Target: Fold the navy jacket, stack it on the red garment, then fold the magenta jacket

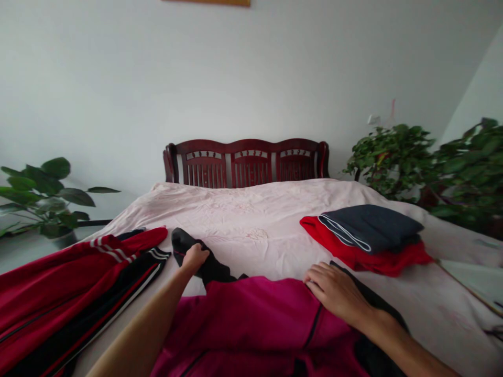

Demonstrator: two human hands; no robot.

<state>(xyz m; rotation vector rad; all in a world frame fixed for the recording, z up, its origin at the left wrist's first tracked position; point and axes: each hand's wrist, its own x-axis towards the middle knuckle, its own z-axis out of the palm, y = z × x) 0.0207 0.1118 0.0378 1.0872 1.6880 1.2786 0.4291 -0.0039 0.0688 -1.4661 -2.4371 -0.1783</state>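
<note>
Passage: pale pink bedsheet (pixel 283 246), open between left fingers (pixel 199 252) and right fingers (pixel 316 273), and beyond them to the carved dark-red wooden headboard (pixel 251 144), which bars the far end.
Obstacle, left of left fingers: red cloth garment with white stripes (pixel 58 293), spread out.
Obstacle, beyond right fingers, rightward: folded navy white-piped garment (pixel 371 228) on red folded cloth (pixel 411 261).
Nearside, under right fingers: rumpled magenta-and-black cloth garment (pixel 255 309).

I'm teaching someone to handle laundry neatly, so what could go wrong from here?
The left hand grips dark fabric beside the magenta garment, where the right hand rests; pulling unevenly might leave creases. The navy folded garment lies atop the red folded garment, so a tug on the bedspread could shift both.
</note>
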